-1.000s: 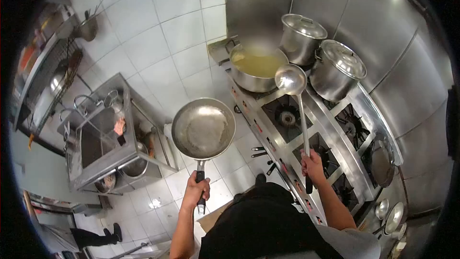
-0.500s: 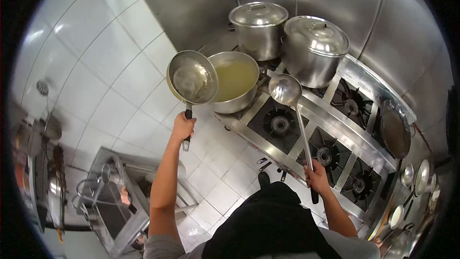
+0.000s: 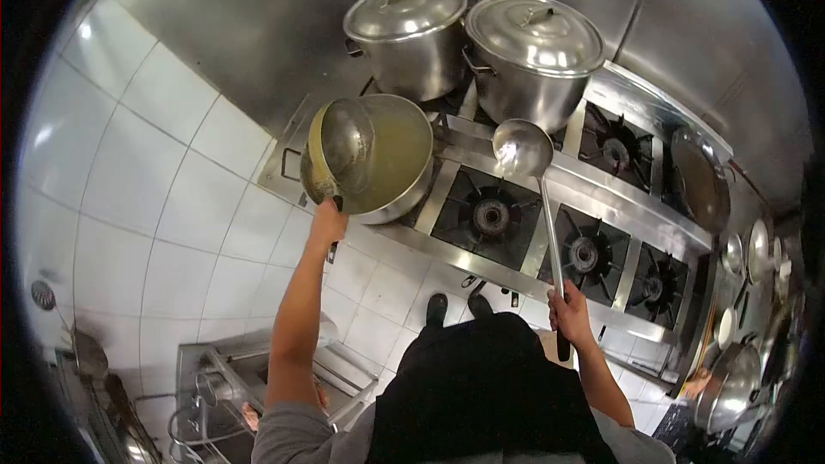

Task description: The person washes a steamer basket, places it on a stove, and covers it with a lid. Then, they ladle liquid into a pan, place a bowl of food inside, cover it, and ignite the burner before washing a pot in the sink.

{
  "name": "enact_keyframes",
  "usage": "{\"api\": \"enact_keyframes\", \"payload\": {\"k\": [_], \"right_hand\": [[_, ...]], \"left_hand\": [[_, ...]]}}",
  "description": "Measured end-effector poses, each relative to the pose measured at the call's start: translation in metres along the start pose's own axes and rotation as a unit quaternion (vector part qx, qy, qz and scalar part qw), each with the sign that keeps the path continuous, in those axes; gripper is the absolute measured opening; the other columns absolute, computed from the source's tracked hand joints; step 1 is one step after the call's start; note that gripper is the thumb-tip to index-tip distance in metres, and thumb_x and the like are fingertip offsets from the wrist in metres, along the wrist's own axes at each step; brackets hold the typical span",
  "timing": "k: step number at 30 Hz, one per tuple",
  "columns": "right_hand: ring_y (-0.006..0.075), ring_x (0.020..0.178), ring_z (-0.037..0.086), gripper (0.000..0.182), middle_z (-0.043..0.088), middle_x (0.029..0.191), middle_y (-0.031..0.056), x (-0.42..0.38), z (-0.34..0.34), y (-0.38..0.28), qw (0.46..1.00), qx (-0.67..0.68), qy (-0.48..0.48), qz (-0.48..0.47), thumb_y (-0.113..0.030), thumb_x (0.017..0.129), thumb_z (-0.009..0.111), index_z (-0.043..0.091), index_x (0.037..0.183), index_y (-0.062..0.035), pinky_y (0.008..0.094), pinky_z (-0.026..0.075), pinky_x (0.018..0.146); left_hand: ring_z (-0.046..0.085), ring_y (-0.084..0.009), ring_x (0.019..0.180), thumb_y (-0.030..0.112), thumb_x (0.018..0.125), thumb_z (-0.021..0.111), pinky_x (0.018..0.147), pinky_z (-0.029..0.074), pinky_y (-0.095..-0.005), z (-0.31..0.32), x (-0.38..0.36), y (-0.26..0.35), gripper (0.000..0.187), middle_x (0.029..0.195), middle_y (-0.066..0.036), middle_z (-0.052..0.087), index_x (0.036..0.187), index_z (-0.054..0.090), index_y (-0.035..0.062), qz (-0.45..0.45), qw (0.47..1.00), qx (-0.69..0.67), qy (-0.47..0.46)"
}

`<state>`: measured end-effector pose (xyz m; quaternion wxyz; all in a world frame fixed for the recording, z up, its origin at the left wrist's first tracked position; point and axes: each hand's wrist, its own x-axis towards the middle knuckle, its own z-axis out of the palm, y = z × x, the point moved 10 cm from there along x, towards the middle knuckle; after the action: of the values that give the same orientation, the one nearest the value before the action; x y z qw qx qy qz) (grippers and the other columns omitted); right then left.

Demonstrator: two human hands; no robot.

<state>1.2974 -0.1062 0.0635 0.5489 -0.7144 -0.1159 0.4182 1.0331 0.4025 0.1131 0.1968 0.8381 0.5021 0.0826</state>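
- Frying pan (image 3: 346, 148): tipped steeply on edge over the wide pot of yellowish liquid (image 3: 391, 159) at the stove's left end, its handle clasped by the left hand (image 3: 327, 225).
- Ladle (image 3: 522, 148): bowl held above the stove (image 3: 550, 223) just right of that pot, long handle gripped low by the right hand (image 3: 569, 314).
- Two lidded stockpots (image 3: 481, 39) stand side by side behind, against the steel wall.

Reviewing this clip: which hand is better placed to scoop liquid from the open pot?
Probably the right hand: it grips the ladle, whose bowl hangs beside the open pot. The left hand holds the frying pan tilted over it.
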Motion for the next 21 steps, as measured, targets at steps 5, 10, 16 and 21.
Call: {"api": "enact_keyframes", "payload": {"k": [5, 10, 16, 21], "right_hand": [[0.0101, 0.045, 0.046, 0.028, 0.048, 0.063, 0.0006, -0.017, 0.039, -0.007, 0.999, 0.028, 0.039, 0.0, -0.016, 0.098, 0.055, 0.053, 0.121, -0.0001, 0.0281, 0.04, 0.041], [0.0109, 0.046, 0.045, 0.027, 0.047, 0.063, 0.0009, -0.033, 0.075, -0.005, 0.994, 0.052, 0.09, 0.014, -0.015, 0.098, 0.055, 0.053, 0.123, -0.0035, 0.0275, 0.039, 0.041], [0.0091, 0.046, 0.045, 0.023, 0.047, 0.065, -0.0003, -0.061, 0.105, -0.016, 0.991, 0.054, 0.124, 0.021, -0.015, 0.099, 0.054, 0.053, 0.118, -0.003, 0.0263, 0.039, 0.042], [0.0085, 0.044, 0.043, 0.023, 0.046, 0.064, -0.0008, -0.084, 0.109, -0.01, 0.986, 0.025, 0.165, 0.012, -0.015, 0.099, 0.054, 0.053, 0.119, -0.003, 0.0258, 0.039, 0.041]], "left_hand": [[0.067, -0.0396, 0.06, 0.009, 0.08, 0.063, 0.052, 0.053, -0.0466, 0.018, 0.011, -0.002, 0.022, 0.073, -0.027, 0.064, 0.089, 0.052, -0.0077, -0.019, 0.99, -0.111, -0.09], [0.055, -0.0197, 0.042, 0.009, 0.08, 0.066, 0.037, 0.044, -0.0357, 0.026, 0.011, -0.017, 0.022, 0.06, -0.009, 0.054, 0.087, 0.048, -0.0006, -0.065, 0.938, -0.288, -0.184], [0.047, -0.0141, 0.041, 0.009, 0.085, 0.064, 0.037, 0.041, -0.0324, 0.039, 0.009, -0.022, 0.016, 0.06, -0.003, 0.05, 0.085, 0.049, 0.0044, -0.112, 0.851, -0.417, -0.298], [0.046, -0.0108, 0.043, 0.009, 0.086, 0.063, 0.038, 0.041, -0.031, 0.06, 0.008, -0.029, 0.015, 0.061, -0.001, 0.049, 0.087, 0.048, 0.0068, -0.061, 0.814, -0.469, -0.337]]}}
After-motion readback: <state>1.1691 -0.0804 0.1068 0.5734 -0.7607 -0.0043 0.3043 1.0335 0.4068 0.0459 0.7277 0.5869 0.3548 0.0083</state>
